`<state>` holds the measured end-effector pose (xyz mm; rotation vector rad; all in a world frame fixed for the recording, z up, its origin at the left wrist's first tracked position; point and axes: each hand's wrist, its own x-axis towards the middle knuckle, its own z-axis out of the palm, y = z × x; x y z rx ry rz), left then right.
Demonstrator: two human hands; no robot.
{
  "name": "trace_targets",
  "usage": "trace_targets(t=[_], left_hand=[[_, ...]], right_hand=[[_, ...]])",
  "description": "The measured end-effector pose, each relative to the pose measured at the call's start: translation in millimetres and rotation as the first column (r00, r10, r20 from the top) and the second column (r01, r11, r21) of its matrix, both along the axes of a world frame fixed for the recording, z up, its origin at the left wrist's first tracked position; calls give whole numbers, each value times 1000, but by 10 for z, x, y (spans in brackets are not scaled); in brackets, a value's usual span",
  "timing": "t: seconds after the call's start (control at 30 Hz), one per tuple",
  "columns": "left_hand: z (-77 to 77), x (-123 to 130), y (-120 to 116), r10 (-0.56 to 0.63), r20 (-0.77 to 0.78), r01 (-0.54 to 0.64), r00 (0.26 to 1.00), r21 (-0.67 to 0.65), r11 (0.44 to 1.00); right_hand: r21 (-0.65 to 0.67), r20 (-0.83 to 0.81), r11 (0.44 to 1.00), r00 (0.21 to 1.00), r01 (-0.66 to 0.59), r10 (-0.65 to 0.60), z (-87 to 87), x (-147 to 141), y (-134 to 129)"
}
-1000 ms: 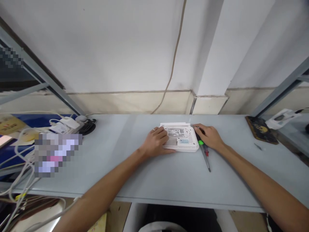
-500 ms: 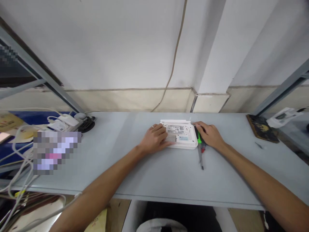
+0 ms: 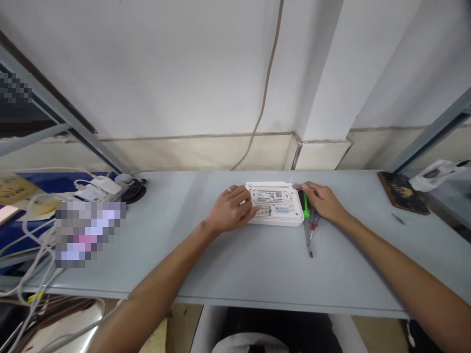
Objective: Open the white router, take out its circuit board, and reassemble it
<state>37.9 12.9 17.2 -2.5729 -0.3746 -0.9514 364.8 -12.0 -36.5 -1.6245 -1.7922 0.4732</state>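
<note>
A white router (image 3: 283, 216) lies on the table with its labelled, vented underside up and a white antenna bar along its far edge. My left hand (image 3: 231, 208) is at its left end, fingers curled and thumb stretched over the near corner. My right hand (image 3: 321, 198) rests beside the router's right end, with fingers bent inward. What its fingertips hold, if anything, is hidden. Between that hand and the router lies a green-and-black screwdriver (image 3: 306, 212), tip toward me. A second screwdriver with a red collar (image 3: 314, 226) lies partly under the hand.
White chargers (image 3: 105, 185) and tangled cables (image 3: 31, 255) crowd the left side, near a pixelated patch. A dark decorated slab (image 3: 403, 192) and a small pointed piece (image 3: 398, 219) lie at right. Metal posts flank the table (image 3: 239, 274), and a wall stands behind it.
My left hand has slid slightly left off the router's face to its end. My right hand has shifted a little, showing more of the red-collared screwdriver. The view has moved slightly.
</note>
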Motion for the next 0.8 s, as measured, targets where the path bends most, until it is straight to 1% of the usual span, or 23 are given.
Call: trace_targets(t=[0.03, 0.1, 0.2, 0.27, 0.33, 0.4, 0.47, 0.53, 0.57, 0.6, 0.63, 0.7, 0.8], left_hand=[[19, -13, 8, 8, 16, -8, 1000, 2, 1000], [38, -34, 26, 29, 34, -29, 999, -5, 1000], [27, -37, 47, 35, 11, -35, 999, -24, 999], [9, -20, 50, 18, -12, -18, 1000, -32, 999], [-8, 0, 43, 9, -20, -9, 1000, -35, 999], [-21, 12, 34, 17, -25, -18, 1000, -34, 999], [-31, 12, 30, 32, -40, -34, 999, -34, 999], [-42, 7, 36, 42, -46, -43, 998, -34, 998], [-48, 5, 41, 44, -45, -46, 998, -38, 998], [-52, 4, 46, 46, -43, -48, 998, -43, 998], [-56, 5, 49, 49, -40, -51, 998, -47, 998], [-60, 6, 50, 54, -41, -56, 998, -54, 997], [-61, 4, 42, 47, -50, -51, 998, -69, 996]], right_hand=[[-11, -35, 1000, 999, -8, 8, 8, 7, 3], [-51, -165, 998, 986, -35, 26, 29, 28, 5], [-133, -393, 986, 918, -100, 40, 75, 75, 2], [-163, -479, 979, 877, -124, 32, 105, 112, 2], [-180, -557, 977, 831, -112, -8, 117, 152, 9], [-208, -645, 974, 761, -88, -69, 105, 203, 27], [-234, -743, 968, 659, -91, -117, 79, 278, 53], [-238, -825, 963, 549, -126, -132, 59, 375, 78], [-239, -852, 960, 506, -149, -133, 58, 426, 86], [-243, -867, 955, 480, -172, -134, 63, 475, 91], [-250, -872, 949, 470, -194, -134, 73, 516, 92], [-275, -869, 933, 476, -231, -138, 102, 561, 85], [-316, -860, 911, 485, -264, -158, 132, 522, 60]])
